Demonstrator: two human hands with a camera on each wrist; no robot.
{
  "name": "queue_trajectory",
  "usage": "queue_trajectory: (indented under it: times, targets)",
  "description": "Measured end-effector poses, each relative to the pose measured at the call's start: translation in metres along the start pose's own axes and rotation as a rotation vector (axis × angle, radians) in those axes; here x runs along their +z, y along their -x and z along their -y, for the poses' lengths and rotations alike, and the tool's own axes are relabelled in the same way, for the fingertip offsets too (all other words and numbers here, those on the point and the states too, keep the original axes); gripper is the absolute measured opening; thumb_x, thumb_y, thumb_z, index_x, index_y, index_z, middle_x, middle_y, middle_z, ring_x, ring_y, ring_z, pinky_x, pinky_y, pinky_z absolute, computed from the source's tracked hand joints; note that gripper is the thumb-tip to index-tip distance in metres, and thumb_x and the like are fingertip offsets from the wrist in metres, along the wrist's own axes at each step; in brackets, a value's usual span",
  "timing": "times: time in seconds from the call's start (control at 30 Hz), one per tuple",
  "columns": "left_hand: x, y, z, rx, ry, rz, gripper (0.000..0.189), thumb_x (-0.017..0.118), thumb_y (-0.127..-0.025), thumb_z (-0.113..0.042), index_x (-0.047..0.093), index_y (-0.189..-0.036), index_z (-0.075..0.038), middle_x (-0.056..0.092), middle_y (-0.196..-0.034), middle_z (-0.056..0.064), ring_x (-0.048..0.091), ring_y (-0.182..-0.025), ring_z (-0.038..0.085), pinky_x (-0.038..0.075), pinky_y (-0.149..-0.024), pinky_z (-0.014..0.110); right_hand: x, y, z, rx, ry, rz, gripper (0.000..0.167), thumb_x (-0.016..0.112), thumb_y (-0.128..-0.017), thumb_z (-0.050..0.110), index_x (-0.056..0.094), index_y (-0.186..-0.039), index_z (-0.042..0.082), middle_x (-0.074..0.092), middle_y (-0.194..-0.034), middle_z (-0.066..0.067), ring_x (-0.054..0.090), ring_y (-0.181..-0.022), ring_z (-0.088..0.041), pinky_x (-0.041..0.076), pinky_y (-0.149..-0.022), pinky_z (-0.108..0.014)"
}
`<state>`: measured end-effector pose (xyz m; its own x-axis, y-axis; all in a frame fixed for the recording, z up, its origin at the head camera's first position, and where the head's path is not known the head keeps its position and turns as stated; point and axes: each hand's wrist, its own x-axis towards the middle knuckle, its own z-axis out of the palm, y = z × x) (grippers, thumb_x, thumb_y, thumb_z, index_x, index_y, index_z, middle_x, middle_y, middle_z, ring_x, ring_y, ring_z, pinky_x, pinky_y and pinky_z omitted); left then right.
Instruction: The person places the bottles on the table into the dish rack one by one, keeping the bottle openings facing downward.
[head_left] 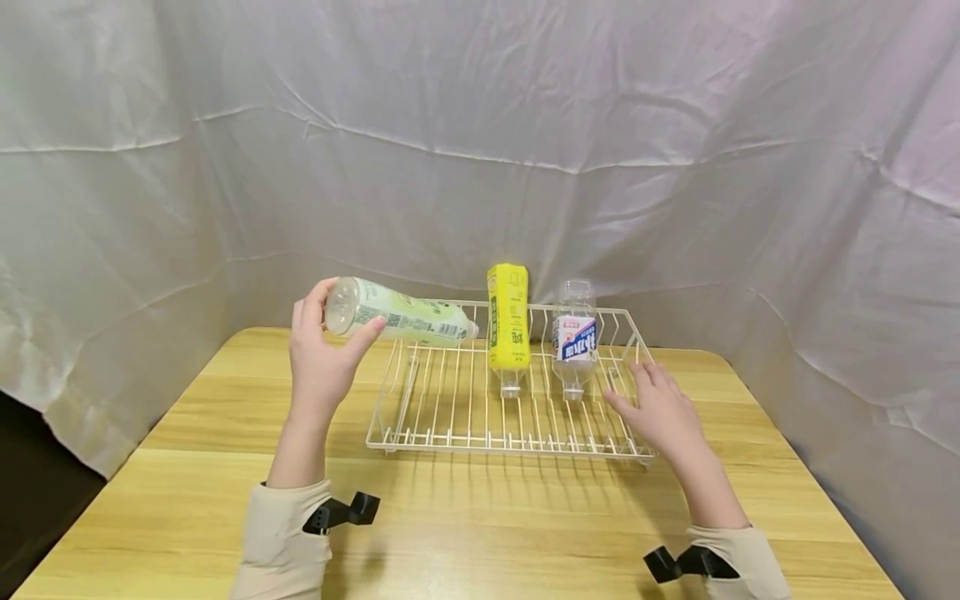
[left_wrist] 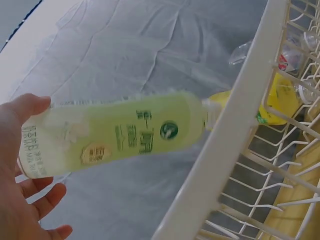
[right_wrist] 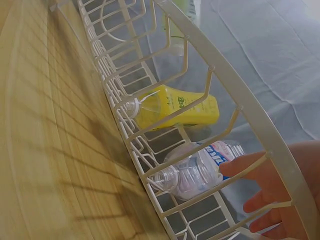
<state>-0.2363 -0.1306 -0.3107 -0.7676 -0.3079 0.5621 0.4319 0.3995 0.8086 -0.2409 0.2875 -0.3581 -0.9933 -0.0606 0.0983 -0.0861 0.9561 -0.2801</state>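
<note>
My left hand [head_left: 324,354] grips a pale green plastic bottle [head_left: 412,317] near its base, thumb on one side and fingers on the other. The bottle lies nearly level above the left part of a white wire dish rack [head_left: 450,446], its neck pointing right. In the rack, a yellow-labelled bottle [head_left: 508,321] leans neck down. Right of it a clear bottle [head_left: 575,342] with a white, blue and pink label leans the same way. My right hand [head_left: 666,408] is at the rack's right end with fingers extended, fingertips close to the clear bottle in the right wrist view.
The rack stands on a wooden table [head_left: 450,525], its wire prongs along the front edge. Grey cloth [head_left: 450,167] hangs behind the table and on both sides. Black wrist mounts [head_left: 341,511] sit at both sleeves.
</note>
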Motion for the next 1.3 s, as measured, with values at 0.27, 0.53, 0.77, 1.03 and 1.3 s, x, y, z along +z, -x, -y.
queue_trajectory:
  times: [0.27, 0.53, 0.77, 1.03, 1.3]
  targets:
    - [0.008, 0.003, 0.002, -0.014, -0.061, -0.034, 0.071, 0.083, -0.075, -0.033, 0.051, -0.137, -0.018, 0.048, -0.125, 0.010, 0.048, -0.114, 0.023, 0.039, -0.099, 0.046, 0.001, 0.000, -0.001, -0.004, 0.004, -0.011, 0.088, 0.040, -0.094, 0.066, 0.027, -0.151, 0.001, 0.019, -0.156, -0.032, 0.015, -0.142, -0.055, 0.020, -0.109, -0.072]
    - [0.017, 0.006, 0.000, -0.002, -0.143, -0.008, 0.074, 0.084, -0.072, -0.030, 0.051, -0.137, -0.019, 0.046, -0.124, 0.012, 0.051, -0.108, 0.026, 0.045, -0.088, 0.043, 0.000, 0.001, -0.001, -0.002, 0.018, -0.017, 0.081, 0.045, -0.096, 0.059, 0.028, -0.152, 0.003, 0.019, -0.157, -0.031, 0.016, -0.142, -0.055, 0.021, -0.109, -0.072]
    - [0.027, 0.008, -0.002, -0.012, -0.184, 0.077, 0.077, 0.084, -0.072, -0.032, 0.050, -0.140, -0.022, 0.047, -0.125, 0.012, 0.052, -0.104, 0.026, 0.047, -0.085, 0.045, 0.000, 0.003, -0.003, 0.003, 0.017, -0.019, 0.084, 0.042, -0.095, 0.063, 0.027, -0.152, 0.004, 0.017, -0.157, -0.030, 0.016, -0.142, -0.055, 0.021, -0.109, -0.072]
    - [0.037, 0.009, -0.004, 0.009, -0.239, 0.127, 0.078, 0.083, -0.071, -0.036, 0.049, -0.140, -0.026, 0.047, -0.123, 0.008, 0.051, -0.102, 0.026, 0.042, -0.083, 0.043, -0.001, 0.002, -0.003, 0.004, 0.014, -0.015, 0.087, 0.040, -0.094, 0.066, 0.026, -0.152, 0.004, 0.018, -0.157, -0.031, 0.014, -0.143, -0.054, 0.020, -0.109, -0.072]
    - [0.041, 0.010, -0.010, 0.015, -0.256, 0.151, 0.078, 0.082, -0.070, -0.036, 0.049, -0.141, -0.027, 0.047, -0.122, 0.008, 0.050, -0.104, 0.028, 0.040, -0.090, 0.049, 0.003, 0.000, -0.002, -0.010, 0.020, -0.024, 0.087, 0.041, -0.094, 0.066, 0.027, -0.152, 0.003, 0.019, -0.157, -0.031, 0.015, -0.143, -0.054, 0.021, -0.109, -0.072]
